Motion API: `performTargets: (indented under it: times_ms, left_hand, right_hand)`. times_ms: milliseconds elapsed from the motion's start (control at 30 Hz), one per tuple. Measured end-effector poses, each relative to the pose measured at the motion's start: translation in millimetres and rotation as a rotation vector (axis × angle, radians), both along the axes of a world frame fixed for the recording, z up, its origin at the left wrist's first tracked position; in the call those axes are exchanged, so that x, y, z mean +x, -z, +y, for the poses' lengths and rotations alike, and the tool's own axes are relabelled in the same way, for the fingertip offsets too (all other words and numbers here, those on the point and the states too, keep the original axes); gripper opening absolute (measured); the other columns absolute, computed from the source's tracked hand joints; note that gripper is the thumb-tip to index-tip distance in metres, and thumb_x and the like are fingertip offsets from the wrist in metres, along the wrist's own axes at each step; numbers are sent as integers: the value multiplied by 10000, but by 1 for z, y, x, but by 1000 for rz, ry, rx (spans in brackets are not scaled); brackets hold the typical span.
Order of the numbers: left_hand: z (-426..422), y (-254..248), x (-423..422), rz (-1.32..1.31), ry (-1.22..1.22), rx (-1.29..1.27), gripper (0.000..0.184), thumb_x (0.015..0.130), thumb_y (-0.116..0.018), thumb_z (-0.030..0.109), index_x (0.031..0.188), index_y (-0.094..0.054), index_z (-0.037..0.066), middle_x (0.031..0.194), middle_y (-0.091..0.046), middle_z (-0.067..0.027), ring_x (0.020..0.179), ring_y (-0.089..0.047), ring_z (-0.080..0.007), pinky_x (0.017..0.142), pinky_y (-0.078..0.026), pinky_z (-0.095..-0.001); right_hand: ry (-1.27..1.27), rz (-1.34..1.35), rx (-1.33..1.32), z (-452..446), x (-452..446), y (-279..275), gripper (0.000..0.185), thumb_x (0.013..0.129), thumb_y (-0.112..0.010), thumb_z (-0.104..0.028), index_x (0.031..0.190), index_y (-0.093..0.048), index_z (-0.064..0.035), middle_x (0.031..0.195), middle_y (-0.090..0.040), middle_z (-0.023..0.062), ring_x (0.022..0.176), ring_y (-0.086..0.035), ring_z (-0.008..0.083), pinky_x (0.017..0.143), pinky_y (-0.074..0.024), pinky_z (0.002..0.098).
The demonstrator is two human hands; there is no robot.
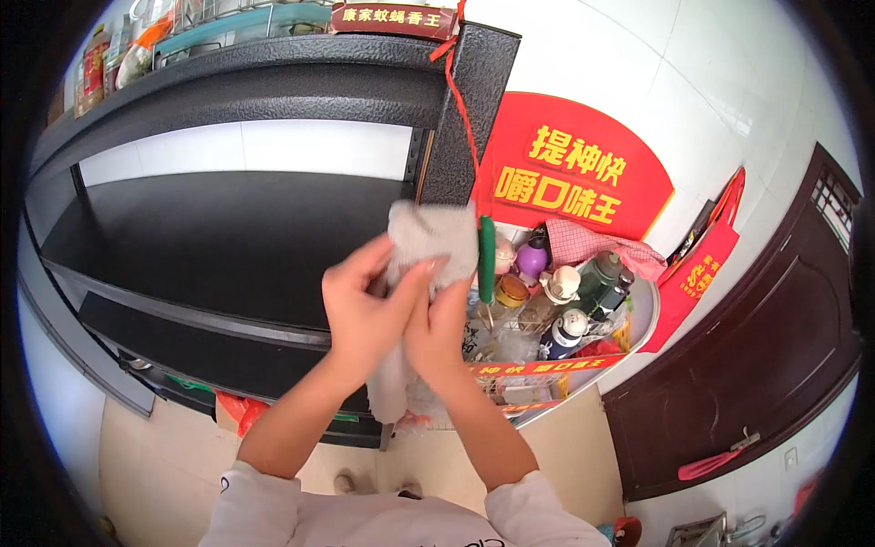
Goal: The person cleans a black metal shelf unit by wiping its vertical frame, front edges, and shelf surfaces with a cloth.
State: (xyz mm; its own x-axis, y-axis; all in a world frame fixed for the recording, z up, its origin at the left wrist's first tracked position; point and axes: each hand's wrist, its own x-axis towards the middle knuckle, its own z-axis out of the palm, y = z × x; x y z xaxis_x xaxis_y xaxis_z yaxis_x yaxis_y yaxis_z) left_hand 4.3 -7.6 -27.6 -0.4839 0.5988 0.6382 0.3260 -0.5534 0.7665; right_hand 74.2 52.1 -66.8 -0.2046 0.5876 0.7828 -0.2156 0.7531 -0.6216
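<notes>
Grey, soft-looking cloth (pixel 433 232) is bunched between the two hands, its upper part spread above the fingers and a longer fold hanging below the wrists. The left hand (pixel 354 305) has its fingers curled in on the fabric from one side; the right hand (pixel 437 319) is closed around it from the other, fingers blurred. Gripping from both sides probably keeps the limp material gathered, since one hand alone would let more of it droop. The cloth touches both palms and rises past the fingertips, in front of the black metal shelving unit (pixel 228 219).

Just right of the cloth is a green handle-like object (pixel 487 260), near the red ribbon (pixel 462 105) running down the shelf post; whether they are joined is unclear. Beyond it, a display rack (pixel 538 367) holds a purple bottle (pixel 531 262), a dark white-lidded bottle (pixel 563 335) and other containers, mostly upright, likely so that their caps are easy to reach. A pink checked cloth (pixel 583 244) drapes behind them, and a red bag (pixel 700 278) hangs near the dark brown door (pixel 729 337).
</notes>
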Motion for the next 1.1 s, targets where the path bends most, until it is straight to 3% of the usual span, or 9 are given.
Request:
performTargets:
  times_ms: [33, 100, 300, 433, 533, 633, 867, 1000, 1100]
  left_hand:
    - [0, 15, 0, -41, 33, 15, 215, 824, -666, -31, 1037, -655, -54, 941, -686, -57, 812, -605, -70, 694, -493, -219]
    - [3, 50, 3, -83, 11, 75, 229, 793, -699, -1, 1021, -681, -17, 773, -646, 32, 659, -448, 17, 522, -352, -160]
    - [-6, 94, 6, -73, -79, 9, 258, 759, -700, -11, 1016, -687, -25, 758, -638, 35, 646, -465, 12, 532, -374, -164]
    - [-5, 80, 6, -143, -7, 23, 265, 766, -682, -42, 1031, -673, -37, 805, -668, 2, 722, -537, -13, 614, -445, -175]
    - [-8, 56, 7, -143, 80, 9, 331, 788, -656, -76, 1117, -637, -58, 995, -685, -64, 883, -605, -77, 764, -490, -221]
    - [-2, 29, 4, -83, 85, 33, 347, 796, -649, -78, 1141, -617, -69, 1021, -681, -77, 921, -614, -98, 812, -496, -247]
    - [13, -69, 4, -82, 104, 265, 208, 839, -679, 5, 1025, -636, -78, 932, -687, -73, 783, -598, -55, 660, -473, -194]
    - [18, -58, 1, -68, 42, 262, 182, 846, -674, 10, 1004, -647, -76, 924, -691, -72, 787, -597, -54, 665, -473, -195]
    - [14, -36, -2, -29, 77, 210, 191, 851, -669, 13, 1023, -651, -68, 916, -692, -62, 790, -599, -56, 675, -475, -196]
  right_hand:
    - [-24, -30, -28, 1, 2, 16, 517, 912, -489, -72, 1340, -262, 109, 1265, -454, 298, 1168, -490, 413, 1006, -352, 433]
    - [-73, -92, -89, 3, 7, 54, 540, 917, -486, -78, 1361, -238, 103, 1280, -453, 277, 1183, -490, 378, 1020, -342, 429]
    - [-27, -73, 30, -3, 14, 81, 606, 910, -483, -54, 1405, -164, 89, 1298, -448, 226, 1222, -460, 303, 1048, -317, 406]
    - [-142, -34, -70, -3, 13, 76, 566, 907, -480, -36, 1384, -198, 80, 1287, -445, 228, 1208, -463, 307, 1040, -319, 399]
    - [-130, -3, -101, -3, 9, 65, 535, 907, -482, -31, 1366, -225, 69, 1276, -446, 227, 1191, -471, 309, 1035, -322, 401]
    - [-113, 53, -90, 0, 0, 41, 509, 909, -479, -25, 1351, -242, 64, 1270, -447, 224, 1178, -478, 311, 1026, -330, 400]
    - [-80, 97, 49, 9, -3, -78, 475, 917, -477, -45, 1339, -290, 64, 1284, -448, 266, 1188, -478, 352, 1006, -346, 398]
    - [48, 40, 159, 12, -3, -72, 489, 921, -471, -54, 1347, -268, 72, 1269, -459, 268, 1167, -494, 363, 1007, -346, 400]
    - [-66, 98, 30, 10, -6, -45, 470, 923, -466, -56, 1337, -286, 77, 1264, -464, 260, 1159, -500, 364, 1004, -348, 405]
